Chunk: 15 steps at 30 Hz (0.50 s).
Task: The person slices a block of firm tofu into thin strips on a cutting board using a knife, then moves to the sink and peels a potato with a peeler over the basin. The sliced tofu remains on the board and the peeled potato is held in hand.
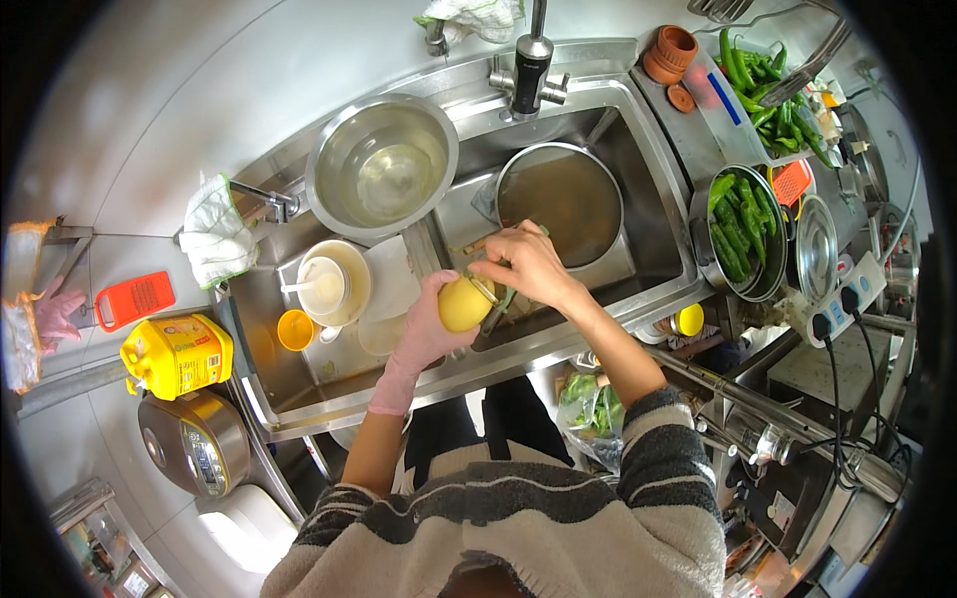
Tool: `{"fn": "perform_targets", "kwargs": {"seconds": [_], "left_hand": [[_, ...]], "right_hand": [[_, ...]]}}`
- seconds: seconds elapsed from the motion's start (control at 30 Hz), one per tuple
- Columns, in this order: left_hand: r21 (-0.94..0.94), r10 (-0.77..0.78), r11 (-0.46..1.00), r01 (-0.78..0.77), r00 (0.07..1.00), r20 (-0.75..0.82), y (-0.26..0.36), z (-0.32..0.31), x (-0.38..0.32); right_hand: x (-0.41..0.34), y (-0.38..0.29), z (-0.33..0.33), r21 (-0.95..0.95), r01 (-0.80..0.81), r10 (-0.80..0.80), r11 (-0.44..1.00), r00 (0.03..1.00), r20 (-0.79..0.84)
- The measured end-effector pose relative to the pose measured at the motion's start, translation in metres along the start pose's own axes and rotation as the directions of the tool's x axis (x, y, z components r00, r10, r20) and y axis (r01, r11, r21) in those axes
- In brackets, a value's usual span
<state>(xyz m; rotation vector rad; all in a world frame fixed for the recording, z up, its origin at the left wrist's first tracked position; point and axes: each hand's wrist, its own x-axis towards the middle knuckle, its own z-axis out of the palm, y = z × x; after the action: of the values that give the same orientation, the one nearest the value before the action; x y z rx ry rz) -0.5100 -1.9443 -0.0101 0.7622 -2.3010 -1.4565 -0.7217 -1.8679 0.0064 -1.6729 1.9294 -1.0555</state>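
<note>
A yellow peeled potato or similar round vegetable is held in my left hand, which wears a pink rubber glove. My bare right hand grips a peeler with a greenish handle, its metal head against the vegetable's right side. Both hands are over the front of a double steel sink. Behind my right hand, a round metal basin of brownish water stands in the right bowl. A steel bowl of clearer water rests across the back of the sink, left of the faucet.
Stacked pale bowls and an orange cup sit in the left basin. A yellow jug and a rice cooker stand at left. At right are a pot of green peppers, a plastic pepper container and a power strip.
</note>
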Motion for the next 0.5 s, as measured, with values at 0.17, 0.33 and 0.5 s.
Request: {"fn": "perform_targets", "kwargs": {"seconds": [0.17, 0.33, 0.5], "left_hand": [[0.026, 0.181, 0.983, -0.180, 0.982, -0.044, -0.002, 0.001, -0.002], [0.088, 0.191, 0.978, -0.189, 0.982, -0.012, -0.003, 0.000, -0.003], [0.123, 0.177, 0.978, -0.171, 0.983, -0.047, -0.007, 0.004, -0.001]], "right_hand": [[0.001, 0.004, -0.003, -0.141, 0.162, -0.160, 0.977, 0.987, 0.027], [0.008, 0.022, -0.010, -0.238, -0.003, -0.017, 0.971, 0.997, -0.081], [-0.006, 0.007, 0.003, 0.066, -0.036, 0.037, 0.997, 0.999, -0.012]]}}
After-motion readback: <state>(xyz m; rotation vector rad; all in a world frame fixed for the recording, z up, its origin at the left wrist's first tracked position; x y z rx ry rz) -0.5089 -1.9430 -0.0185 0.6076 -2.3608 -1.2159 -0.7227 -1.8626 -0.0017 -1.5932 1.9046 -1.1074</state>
